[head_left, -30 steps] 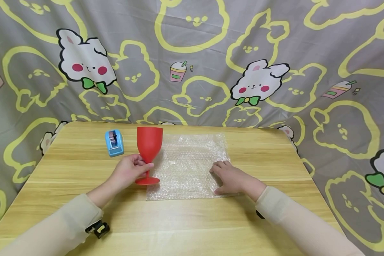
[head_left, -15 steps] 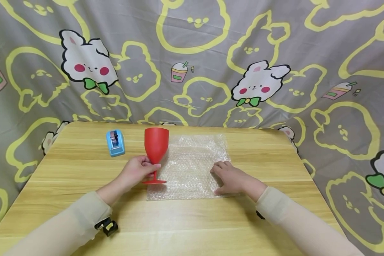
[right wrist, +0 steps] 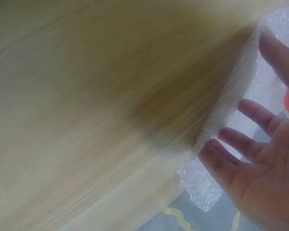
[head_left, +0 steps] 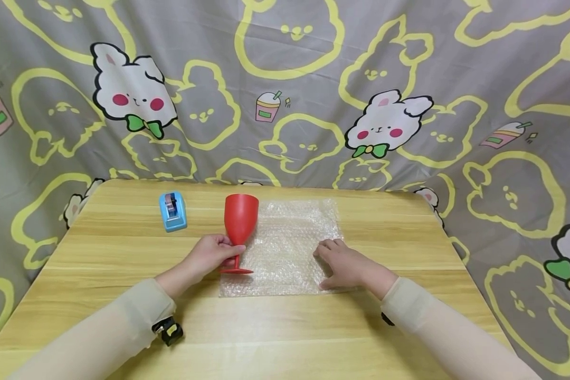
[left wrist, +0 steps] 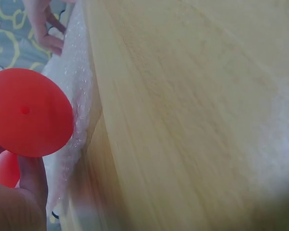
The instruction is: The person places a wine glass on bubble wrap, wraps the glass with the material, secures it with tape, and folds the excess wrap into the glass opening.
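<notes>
while the left hand (head_left: 210, 255) pinches the stem of the red goblet (head_left: 240, 217) between thumb and fingers, the goblet is held raised over the left part of the bubble wrap (head_left: 285, 243), mouth up and foot down, its long axis near vertical with the bowl leaning slightly right in the head view. the right hand (head_left: 345, 267) is relaxed and grasps nothing, its thumb and fingers spread and touching the right side of the wrap, which lies on the wooden table (head_left: 266, 338). a blue tape dispenser (head_left: 173, 212) sits beyond the left hand, left of the goblet and apart from it.
</notes>
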Motion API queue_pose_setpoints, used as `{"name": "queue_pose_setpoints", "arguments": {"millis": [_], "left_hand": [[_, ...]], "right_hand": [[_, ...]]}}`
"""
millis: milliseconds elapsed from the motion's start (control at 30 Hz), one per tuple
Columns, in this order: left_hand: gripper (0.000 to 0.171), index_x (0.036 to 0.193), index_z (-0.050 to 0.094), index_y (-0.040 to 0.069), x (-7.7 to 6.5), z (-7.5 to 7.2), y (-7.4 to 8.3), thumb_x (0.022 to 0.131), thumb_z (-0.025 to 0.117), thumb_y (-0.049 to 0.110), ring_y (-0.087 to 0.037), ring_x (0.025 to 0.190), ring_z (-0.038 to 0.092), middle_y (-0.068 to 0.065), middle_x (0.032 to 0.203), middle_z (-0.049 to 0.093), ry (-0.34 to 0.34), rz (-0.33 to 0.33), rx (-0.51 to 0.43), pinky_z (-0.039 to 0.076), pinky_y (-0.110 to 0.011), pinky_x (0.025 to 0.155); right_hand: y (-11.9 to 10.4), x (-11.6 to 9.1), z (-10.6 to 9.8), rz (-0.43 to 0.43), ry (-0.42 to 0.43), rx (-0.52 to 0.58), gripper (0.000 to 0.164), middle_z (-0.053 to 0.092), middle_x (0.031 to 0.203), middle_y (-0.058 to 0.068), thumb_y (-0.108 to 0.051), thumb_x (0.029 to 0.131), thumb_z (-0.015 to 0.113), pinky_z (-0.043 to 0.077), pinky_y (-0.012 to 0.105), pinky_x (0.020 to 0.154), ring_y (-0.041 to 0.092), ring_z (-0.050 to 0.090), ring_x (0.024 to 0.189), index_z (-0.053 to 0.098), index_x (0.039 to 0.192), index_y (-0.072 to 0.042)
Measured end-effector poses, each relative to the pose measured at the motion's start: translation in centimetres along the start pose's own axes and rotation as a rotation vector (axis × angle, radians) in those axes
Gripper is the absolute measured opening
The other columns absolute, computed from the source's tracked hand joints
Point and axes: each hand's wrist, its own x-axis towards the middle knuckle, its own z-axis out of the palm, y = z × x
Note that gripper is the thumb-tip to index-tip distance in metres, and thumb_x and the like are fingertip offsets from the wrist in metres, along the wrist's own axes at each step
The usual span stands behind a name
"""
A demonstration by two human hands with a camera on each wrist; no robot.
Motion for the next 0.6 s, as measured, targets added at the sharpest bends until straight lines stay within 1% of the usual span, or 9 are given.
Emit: {"name": "queue_pose_setpoints", "arguments": {"millis": [200,467,600], "left_hand": [[0.028,0.085,0.063,0.001,0.28,0.25,0.25,0.089,0.077,0.024,-0.015,0.063,0.057,-0.005,0.069,0.062,0.003,-0.014,0.048,0.048,-0.026,0.060],[0.030,0.081,0.065,0.002,0.55,0.39,0.36,0.090,0.076,0.029,-0.018,0.067,0.057,-0.005,0.069,0.062,0.019,-0.008,0.100,0.046,-0.027,0.062],[0.031,0.082,0.065,0.002,0.53,0.60,0.36,0.089,0.077,0.029,-0.018,0.067,0.058,-0.005,0.069,0.063,0.024,-0.010,0.089,0.047,-0.027,0.062]], "right_hand": [[0.08,0.08,0.03,-0.010,0.013,0.004,0.073,0.046,0.142,0.015,-0.041,0.078,0.085,0.046,0.046,0.102,0.035,0.043,0.129,0.053,0.134,-0.007],[0.17,0.13,0.07,-0.015,0.017,0.000,0.073,0.047,0.141,0.015,-0.041,0.078,0.086,0.046,0.046,0.102,0.035,0.043,0.127,0.053,0.133,-0.008],[0.30,0.21,0.20,-0.020,0.020,0.000,0.072,0.047,0.141,0.014,-0.042,0.078,0.086,0.047,0.046,0.101,0.035,0.043,0.127,0.053,0.133,-0.008]]}}
